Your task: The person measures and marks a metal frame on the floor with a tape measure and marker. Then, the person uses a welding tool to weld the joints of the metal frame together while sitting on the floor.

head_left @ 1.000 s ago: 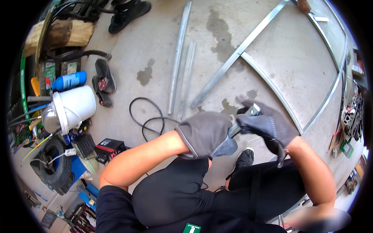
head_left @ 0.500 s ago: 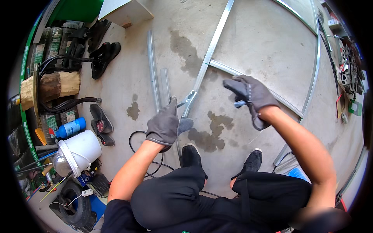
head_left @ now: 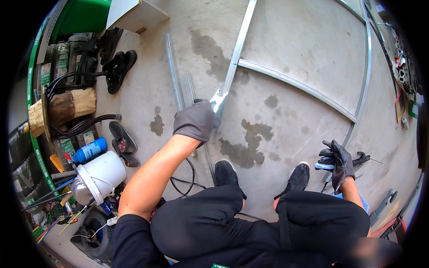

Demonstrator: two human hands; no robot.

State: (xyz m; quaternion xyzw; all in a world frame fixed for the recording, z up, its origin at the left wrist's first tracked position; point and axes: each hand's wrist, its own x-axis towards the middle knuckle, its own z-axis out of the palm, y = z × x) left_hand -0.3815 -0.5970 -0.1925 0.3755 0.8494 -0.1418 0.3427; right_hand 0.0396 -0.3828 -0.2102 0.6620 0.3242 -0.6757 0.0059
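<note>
My left hand [head_left: 193, 121], in a dark grey work glove, is closed beside the near end of a galvanized metal rail [head_left: 238, 47]. It grips a shiny metal bracket [head_left: 218, 101] there; its fingertips are hidden. Off to the right, my gloved right hand [head_left: 338, 161] is low over the floor, fingers bent around a small light blue object [head_left: 324, 166]. Right beside that hand lies a black welding electrode holder [head_left: 361, 159] with a thin rod sticking out; I cannot tell if the hand touches it.
A cross rail [head_left: 299, 85] joins the long rail to another one on the right. Loose metal channels [head_left: 173, 67] lie left of my left hand. A black cable [head_left: 192, 178] loops by my feet. Shoes, a white bucket [head_left: 102, 174] and a blue bottle [head_left: 90, 149] line the left side.
My right hand has moved down and to the right, away from the cross rail, to beside the electrode holder. My left hand has moved slightly up and closed on the bracket.
</note>
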